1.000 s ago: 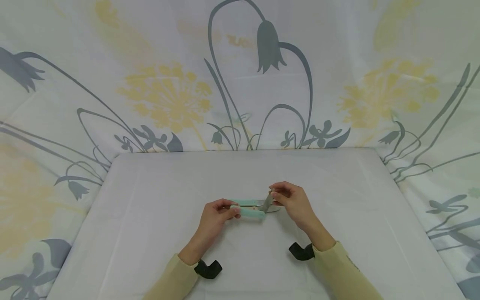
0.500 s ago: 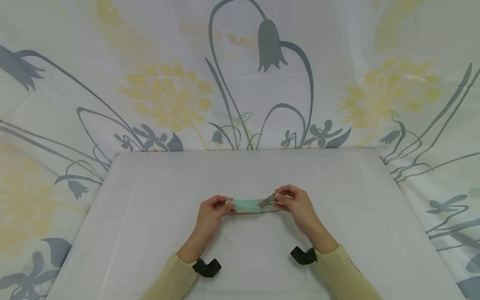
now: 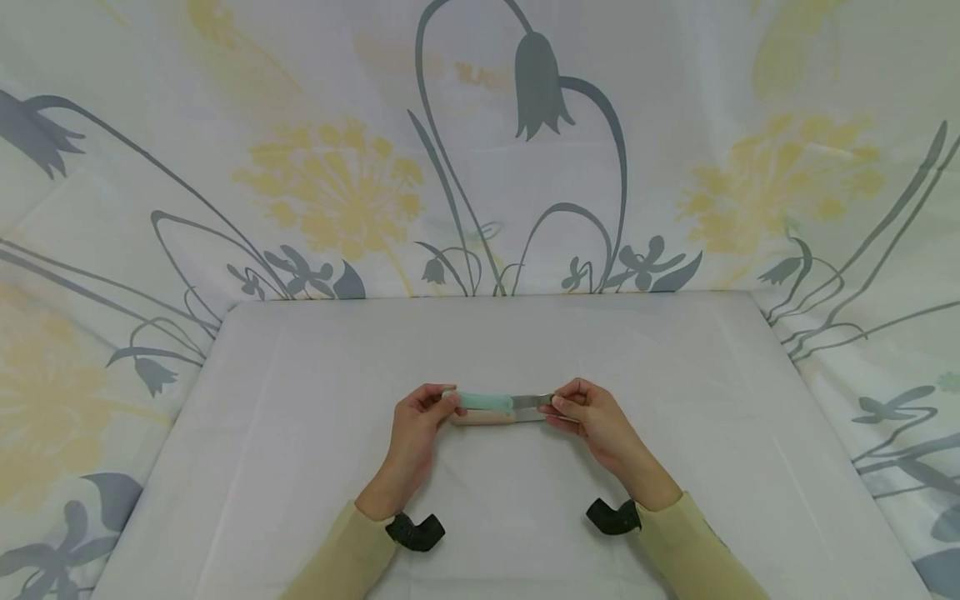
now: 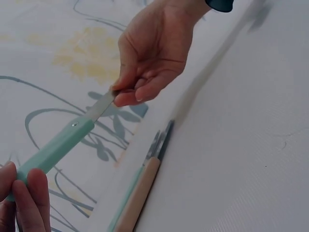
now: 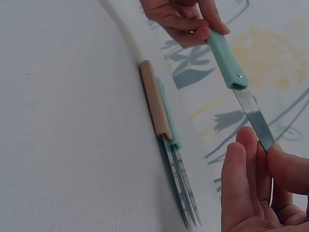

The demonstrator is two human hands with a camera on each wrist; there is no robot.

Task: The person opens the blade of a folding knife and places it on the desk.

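A folding knife with a mint-green handle (image 3: 483,401) is held level above the table between both hands, its blade (image 5: 259,126) standing in line with the handle. My left hand (image 3: 416,421) pinches the butt of that handle between thumb and fingers. At the other end, my right hand (image 3: 596,421) pinches the blade near its tip, which the fingers hide. Below lie a beige-handled knife (image 4: 140,198) and, close against it, another mint-handled knife (image 5: 164,104). Their blades point the same way, to the right in the head view.
A white table (image 3: 300,350) lies under the hands. Behind it and at both sides hangs a flower-patterned cloth (image 3: 480,167). A dark curved piece sits at each wrist, the left one (image 3: 416,533) and the right one (image 3: 613,517).
The blade has swung from a steep angle to straight in line with the handle. My right hand has moved right and nearer; my left has shifted slightly left, both still holding the knife.
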